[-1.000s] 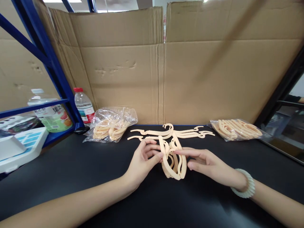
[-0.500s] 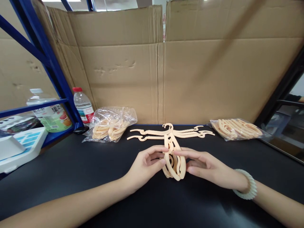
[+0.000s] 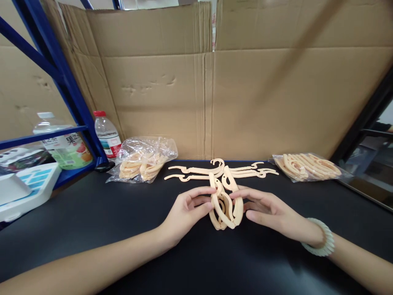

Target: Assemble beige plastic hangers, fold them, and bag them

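Observation:
A cream folding clothes hanger [image 3: 219, 211], partly folded, stands between my two hands over the black table. My left hand [image 3: 193, 209] grips its left side between thumb and fingers. On the other side, my right hand [image 3: 265, 209] has its fingertips on the hanger's right arm, with the thumb near its outer edge. Behind the hanger in my hands, several unfolded hangers [image 3: 196, 171] lie spread sideways, their hooks at the middle. The folded hanger hides part of them. Whether a second folded piece stands behind the front one, I cannot tell.
Clear bags with cream hangers sit at the left [image 3: 143, 164] and right [image 3: 307, 167] of the black table [image 3: 172, 262]. A red-capped bottle [image 3: 107, 135], a larger bottle [image 3: 66, 147] and a white-and-blue plastic item [image 3: 37, 184] are at left. Cardboard [image 3: 153, 94] walls the back.
The upper ends of the hanger's two arms have spread apart, the right one moving rightward with my right hand. My left hand keeps its hold. The view has shifted slightly.

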Motion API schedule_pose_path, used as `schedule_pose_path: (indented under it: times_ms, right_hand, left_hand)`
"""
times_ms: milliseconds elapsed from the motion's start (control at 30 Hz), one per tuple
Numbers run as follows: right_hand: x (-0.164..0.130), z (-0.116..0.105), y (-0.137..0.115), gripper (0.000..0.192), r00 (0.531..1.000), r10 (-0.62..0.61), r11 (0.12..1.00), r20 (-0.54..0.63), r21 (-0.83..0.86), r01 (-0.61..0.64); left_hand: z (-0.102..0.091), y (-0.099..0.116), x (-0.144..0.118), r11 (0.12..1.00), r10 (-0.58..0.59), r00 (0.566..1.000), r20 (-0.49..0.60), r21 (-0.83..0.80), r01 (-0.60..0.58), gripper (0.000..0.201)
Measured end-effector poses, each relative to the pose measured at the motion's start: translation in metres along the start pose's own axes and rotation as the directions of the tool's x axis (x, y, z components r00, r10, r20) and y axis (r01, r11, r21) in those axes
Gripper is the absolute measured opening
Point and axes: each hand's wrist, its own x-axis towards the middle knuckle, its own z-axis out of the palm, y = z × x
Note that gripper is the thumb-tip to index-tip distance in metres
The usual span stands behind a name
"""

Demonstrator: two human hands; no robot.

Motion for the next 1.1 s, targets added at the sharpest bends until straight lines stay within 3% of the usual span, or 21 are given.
schedule_pose_path:
  times_ms: [233, 433, 567, 700, 767, 867, 1000, 1100]
  right_hand:
    - [0.000, 0.000, -0.003, 0.035, 0.999, 0.028, 0.998, 0.042, -0.057, -0.025]
    - [-0.003, 0.000, -0.002, 0.037, 0.997, 0.065, 0.984, 0.044, -0.170, -0.056]
    - [-0.001, -0.004, -0.001, 0.037, 0.994, 0.109, 0.993, -0.019, -0.052, -0.110]
    - [0.003, -0.016, 0.007, 0.036, 0.955, 0.248, 0.968, -0.160, -0.006, -0.253]
    - [0.004, -0.021, 0.011, 0.034, 0.933, 0.286, 0.948, -0.219, -0.076, -0.309]
    - [0.003, -0.024, 0.013, 0.031, 0.935, 0.246, 0.905, -0.257, -0.284, -0.316]
    - [0.000, -0.019, 0.008, 0.025, 0.972, 0.125, 0.772, -0.198, -0.596, -0.221]
    - [-0.003, -0.017, 0.006, 0.026, 0.992, 0.065, 0.696, -0.110, -0.707, -0.124]
  left_hand:
    - [0.000, 0.000, -0.004, 0.998, 0.059, 0.990, 0.130, 0.002, -0.060, 0.035]
    - [-0.001, 0.002, -0.009, 0.930, 0.153, 0.952, 0.265, 0.288, -0.230, 0.048]
    - [-0.002, 0.006, -0.012, 0.768, 0.239, 0.926, 0.292, 0.526, -0.364, 0.061]
    - [-0.003, 0.007, -0.014, 0.526, 0.202, 0.899, 0.389, 0.731, -0.435, 0.049]
    - [-0.003, 0.007, -0.015, 0.438, 0.136, 0.876, 0.462, 0.765, -0.472, 0.041]
    - [-0.002, 0.006, -0.016, 0.342, 0.116, 0.856, 0.503, 0.789, -0.510, 0.036]
    - [-0.001, 0.006, -0.017, 0.280, 0.142, 0.854, 0.501, 0.807, -0.520, 0.038]
    - [0.000, 0.006, -0.018, 0.249, 0.148, 0.849, 0.508, 0.811, -0.529, 0.040]
